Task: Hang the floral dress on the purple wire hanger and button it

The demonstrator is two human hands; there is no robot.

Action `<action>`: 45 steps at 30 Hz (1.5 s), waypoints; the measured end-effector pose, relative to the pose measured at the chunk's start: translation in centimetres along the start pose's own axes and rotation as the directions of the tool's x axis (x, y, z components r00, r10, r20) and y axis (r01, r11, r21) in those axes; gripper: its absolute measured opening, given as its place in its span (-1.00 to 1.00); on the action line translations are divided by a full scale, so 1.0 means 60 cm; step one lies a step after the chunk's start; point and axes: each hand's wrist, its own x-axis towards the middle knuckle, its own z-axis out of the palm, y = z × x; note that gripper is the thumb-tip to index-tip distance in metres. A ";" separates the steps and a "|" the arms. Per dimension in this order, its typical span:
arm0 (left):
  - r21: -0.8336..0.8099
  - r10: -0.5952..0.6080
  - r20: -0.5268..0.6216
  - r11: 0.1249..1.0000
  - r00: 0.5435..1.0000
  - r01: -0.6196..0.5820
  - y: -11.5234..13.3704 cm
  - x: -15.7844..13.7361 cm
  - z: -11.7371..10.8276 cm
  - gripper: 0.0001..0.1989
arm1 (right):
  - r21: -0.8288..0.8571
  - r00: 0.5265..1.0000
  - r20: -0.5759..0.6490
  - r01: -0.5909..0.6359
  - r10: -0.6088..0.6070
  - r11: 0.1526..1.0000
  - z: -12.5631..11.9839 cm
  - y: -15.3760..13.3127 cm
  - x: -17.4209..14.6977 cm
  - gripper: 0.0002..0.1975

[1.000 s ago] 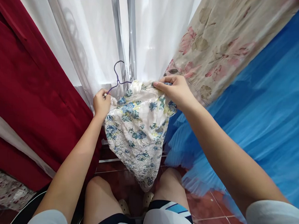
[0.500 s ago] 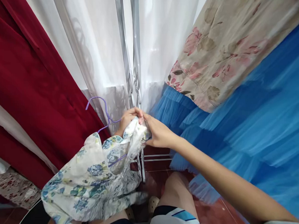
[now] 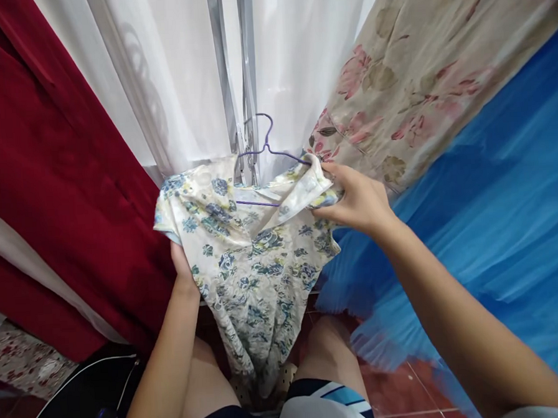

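Observation:
A white sleeveless floral blouse [image 3: 263, 266] with blue flowers and touches of yellow is spread in front of me on a thin purple hanger [image 3: 267, 141]. The hanger's hook points up, and its lower bar shows through the neck opening. My right hand [image 3: 355, 195] pinches the right shoulder and the folded collar edge between thumb and fingers. At the left armhole my left hand [image 3: 181, 263] holds up that side of the blouse, its fingers hidden by the cloth. The lower part of the blouse hangs bunched between my knees.
Red cloth [image 3: 56, 164] hangs on the left, white curtains [image 3: 178, 77] behind, with metal rack poles [image 3: 247, 61] between them. A beige floral garment [image 3: 408, 84] and blue tulle [image 3: 485, 223] hang on the right. A black bag-like item [image 3: 78, 394] lies at lower left.
The blouse has swung from the left to the middle and spread open, with the hanger now upright. My hands, together before, have moved apart to opposite shoulders of the blouse.

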 end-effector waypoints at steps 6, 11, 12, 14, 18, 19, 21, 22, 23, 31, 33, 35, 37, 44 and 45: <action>0.063 -0.212 -0.086 0.974 0.973 0.218 -0.050 -0.069 -0.088 -0.29 | -0.037 0.988 0.010 0.154 -0.154 0.987 -0.014 -0.004 0.006 -0.20; 0.399 -0.309 -0.155 0.850 0.938 0.346 -0.114 -0.132 -0.122 -0.44 | -0.061 0.969 0.049 0.246 -0.244 0.967 -0.007 0.003 -0.033 -0.18; 0.415 -0.295 -0.173 0.843 0.940 0.341 -0.121 -0.142 -0.127 -0.48 | -0.073 0.972 -0.002 0.235 -0.235 0.969 0.002 -0.003 -0.049 -0.22; 0.424 -0.248 -0.204 0.850 0.947 0.314 -0.129 -0.156 -0.136 -0.53 | -0.037 0.976 -0.145 0.156 -0.160 0.987 0.031 -0.028 -0.094 -0.41; 0.448 -0.168 -0.239 0.855 0.956 0.262 -0.127 -0.167 -0.149 -0.55 | 0.368 0.994 0.107 -0.021 -0.020 0.930 0.135 -0.112 -0.212 -0.87; 0.456 -0.164 -0.238 0.851 0.957 0.259 -0.123 -0.168 -0.150 -0.55 | 0.453 0.956 0.293 -0.132 -0.008 0.881 0.163 -0.135 -0.235 -0.83; 0.484 -0.160 -0.235 0.836 0.959 0.258 -0.113 -0.170 -0.152 -0.55 | 0.534 0.868 0.496 -0.332 0.030 0.778 0.211 -0.176 -0.264 -0.76; 0.504 -0.155 -0.234 0.825 0.960 0.256 -0.107 -0.171 -0.152 -0.56 | 0.555 0.842 0.537 -0.404 0.058 0.727 0.230 -0.193 -0.269 -0.73; 0.529 -0.149 -0.232 0.810 0.961 0.253 -0.100 -0.173 -0.152 -0.56 | 0.578 0.834 0.543 -0.453 0.094 0.679 0.244 -0.207 -0.269 -0.70; 0.572 -0.128 -0.257 0.778 0.958 0.257 -0.061 -0.202 -0.141 -0.56 | 0.794 0.842 0.499 -0.538 0.204 0.281 0.251 -0.229 -0.248 -0.73; 0.535 -0.143 -0.266 0.801 0.953 0.270 -0.059 -0.215 -0.133 -0.54 | 0.790 0.825 0.523 -0.564 0.215 0.241 0.242 -0.224 -0.254 -0.79; 0.520 -0.167 -0.253 0.807 0.953 0.280 -0.059 -0.229 -0.122 -0.53 | 0.785 0.820 0.530 -0.571 0.215 0.243 0.234 -0.221 -0.259 -0.81; 0.518 -0.189 -0.219 0.809 0.957 0.278 -0.059 -0.244 -0.112 -0.51 | 0.792 0.833 0.514 -0.553 0.205 0.259 0.228 -0.221 -0.259 -0.79; 0.598 -0.182 -0.153 0.765 0.971 0.238 -0.060 -0.287 -0.107 -0.45 | 0.787 0.821 0.508 -0.565 0.261 0.246 0.235 -0.221 -0.249 -0.73; 0.615 -0.172 -0.142 0.756 0.975 0.222 -0.061 -0.292 -0.109 -0.46 | 0.788 0.818 0.510 -0.569 0.268 0.237 0.238 -0.222 -0.247 -0.73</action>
